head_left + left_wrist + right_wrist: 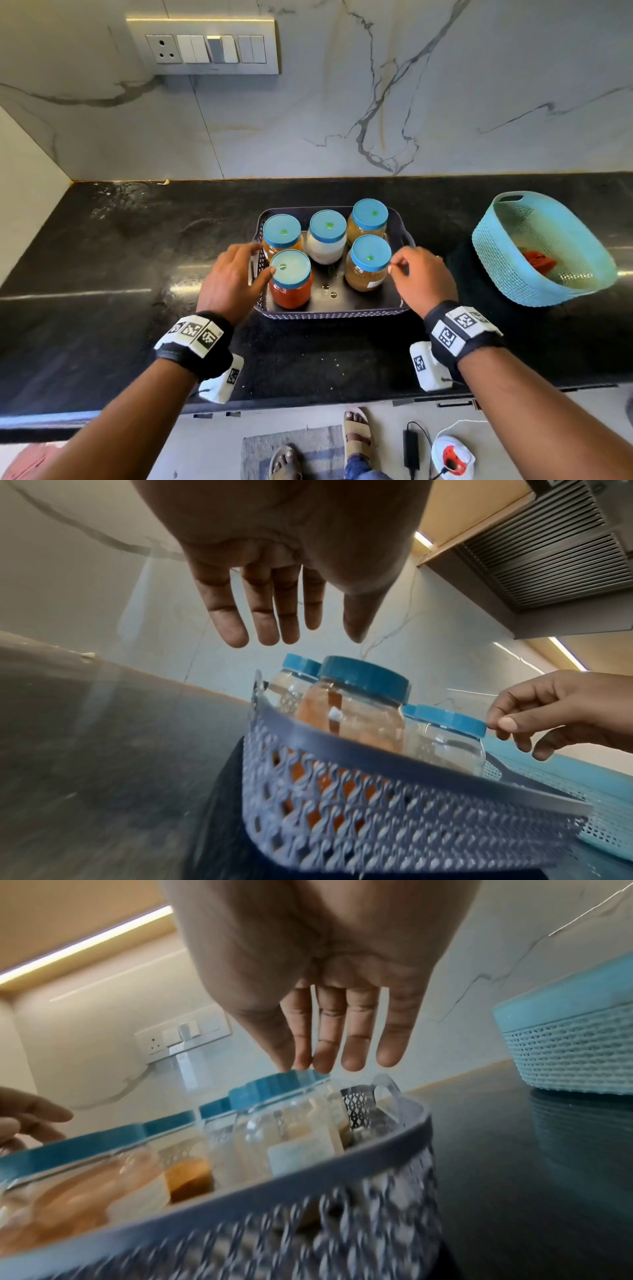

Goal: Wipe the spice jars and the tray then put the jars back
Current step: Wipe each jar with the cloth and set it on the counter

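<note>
A dark lattice tray [329, 310] stands mid-counter holding several blue-lidded spice jars. The red jar [291, 291] is at the tray's front left and a brown jar [364, 277] at its front right. A white jar [325, 246] stands behind them, between two amber ones. My left hand [263, 257] hovers at the tray's left end with straight fingers [236, 631], its thumb tip at the red jar's lid rim. My right hand [397, 262] is at the tray's right end. Its thumb and forefinger tips [296, 1066] touch the brown jar's lid edge [448, 719] and grip nothing.
A teal perforated basket [548, 240] stands at the right of the black counter with a red cloth [539, 262] inside. A marble wall with a switch plate [205, 46] rises behind the tray. The counter's front edge is just under my wrists.
</note>
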Tool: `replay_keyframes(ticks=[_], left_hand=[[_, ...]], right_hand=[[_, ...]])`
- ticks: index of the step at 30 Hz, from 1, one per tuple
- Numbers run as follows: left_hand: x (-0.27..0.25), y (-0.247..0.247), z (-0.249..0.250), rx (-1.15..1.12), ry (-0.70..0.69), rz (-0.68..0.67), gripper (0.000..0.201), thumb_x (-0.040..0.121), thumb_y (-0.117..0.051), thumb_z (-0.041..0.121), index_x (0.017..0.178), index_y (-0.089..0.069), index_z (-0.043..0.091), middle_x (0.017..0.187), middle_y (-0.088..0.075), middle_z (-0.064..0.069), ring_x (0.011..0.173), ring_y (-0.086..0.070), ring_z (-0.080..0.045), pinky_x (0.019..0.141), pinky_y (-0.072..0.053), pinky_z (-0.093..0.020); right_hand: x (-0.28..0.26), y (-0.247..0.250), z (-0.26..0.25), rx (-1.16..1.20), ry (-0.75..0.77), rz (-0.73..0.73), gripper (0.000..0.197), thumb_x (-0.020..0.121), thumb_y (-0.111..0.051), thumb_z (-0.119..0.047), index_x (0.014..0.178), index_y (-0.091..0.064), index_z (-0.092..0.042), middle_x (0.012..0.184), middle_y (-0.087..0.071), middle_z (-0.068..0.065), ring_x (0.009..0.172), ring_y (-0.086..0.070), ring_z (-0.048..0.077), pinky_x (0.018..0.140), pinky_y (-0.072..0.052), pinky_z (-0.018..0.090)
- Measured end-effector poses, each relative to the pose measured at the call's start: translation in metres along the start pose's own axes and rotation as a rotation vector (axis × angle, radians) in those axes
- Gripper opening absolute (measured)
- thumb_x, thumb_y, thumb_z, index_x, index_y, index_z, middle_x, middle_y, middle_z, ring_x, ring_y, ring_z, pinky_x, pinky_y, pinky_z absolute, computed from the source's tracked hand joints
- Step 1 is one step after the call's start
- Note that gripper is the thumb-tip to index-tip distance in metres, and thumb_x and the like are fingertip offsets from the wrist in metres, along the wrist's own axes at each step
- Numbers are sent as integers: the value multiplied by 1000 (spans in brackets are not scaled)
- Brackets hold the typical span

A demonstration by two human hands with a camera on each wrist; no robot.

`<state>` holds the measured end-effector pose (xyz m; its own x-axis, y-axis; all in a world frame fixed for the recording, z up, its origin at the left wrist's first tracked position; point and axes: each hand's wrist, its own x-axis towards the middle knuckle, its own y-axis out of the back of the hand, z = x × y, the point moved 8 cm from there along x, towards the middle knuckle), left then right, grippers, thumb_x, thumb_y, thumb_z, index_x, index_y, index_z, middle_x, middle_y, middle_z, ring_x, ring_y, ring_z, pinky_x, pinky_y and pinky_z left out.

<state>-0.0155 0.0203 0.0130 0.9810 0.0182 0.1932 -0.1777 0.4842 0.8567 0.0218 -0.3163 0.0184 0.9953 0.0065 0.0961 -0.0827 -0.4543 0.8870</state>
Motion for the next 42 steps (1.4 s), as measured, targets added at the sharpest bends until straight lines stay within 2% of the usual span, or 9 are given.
replay_keyframes(ticks=[6, 14, 17, 21, 25, 28, 33, 38, 42], left_hand=[[37, 1, 38, -65, -10, 21, 43, 94, -71, 26, 134, -57, 16, 129, -62, -5, 113, -60, -27, 94, -51, -43], [53, -16, 85, -128, -38, 19, 39, 94, -71, 20, 131, -60, 16, 124, -67, -2, 111, -61, -20, 93, -46, -30], [54, -24, 98, -152, -47, -5, 39, 92, -73, 18, 129, -62, 15, 123, -67, -4, 111, -62, -23, 94, -50, -37], [59, -34, 128, -82, -141, -72, 42, 89, -78, 18, 128, -65, 13, 122, -67, -8, 113, -62, -31, 97, -48, -43], [70, -37, 170, -1, -310, -131, 40, 91, -76, 30, 128, -65, 18, 127, -66, -6, 116, -62, -32, 95, -48, -42], [83, -42, 200, -24, -337, -182, 42, 93, -69, 40, 130, -64, 20, 125, -65, -3, 112, -61, -30, 93, -48, -43], [98, -74, 270, 7, -474, -254, 47, 90, -77, 28, 133, -62, 19, 121, -67, -5, 110, -63, -32, 92, -49, -41], [109, -101, 314, 1, -547, -295, 51, 88, -77, 32, 135, -63, 17, 126, -66, -8, 111, -64, -34, 92, -51, -42], [112, -115, 326, -12, -566, -324, 48, 89, -77, 32, 133, -66, 17, 127, -67, -8, 112, -65, -34, 93, -53, -44]], right_hand=[[38, 7, 4, 54, 15, -48, 43, 88, -69, -14, 129, -58, -19, 126, -59, 8, 106, -63, 28, 87, -55, 41], [52, -8, 7, 183, 113, -156, 38, 89, -72, -21, 125, -62, -19, 123, -63, 7, 111, -63, 27, 94, -54, 46], [55, -2, 7, 220, 105, -147, 34, 92, -68, -26, 126, -62, -20, 122, -64, 6, 109, -63, 25, 92, -55, 45], [65, 38, 24, 271, 79, -139, 21, 91, -70, -25, 111, -72, -21, 107, -72, 0, 94, -67, 18, 88, -55, 35], [90, 131, 76, 269, 47, -3, 8, 88, -69, -23, 89, -77, -21, 77, -71, -12, 80, -69, 13, 79, -53, 29], [109, 186, 121, 117, 37, 8, 9, 88, -70, -16, 92, -78, -17, 83, -70, -11, 82, -67, 10, 80, -50, 24], [124, 190, 191, -295, 24, -261, 13, 89, -69, -14, 98, -78, -13, 102, -76, 4, 99, -69, 25, 89, -50, 32], [116, 164, 240, -568, -10, -594, 28, 96, -58, -14, 121, -71, -21, 127, -69, -1, 116, -63, 23, 98, -46, 32], [124, 141, 258, -625, -46, -695, 30, 95, -61, -19, 124, -66, -23, 123, -67, 1, 110, -61, 23, 84, -44, 27]])
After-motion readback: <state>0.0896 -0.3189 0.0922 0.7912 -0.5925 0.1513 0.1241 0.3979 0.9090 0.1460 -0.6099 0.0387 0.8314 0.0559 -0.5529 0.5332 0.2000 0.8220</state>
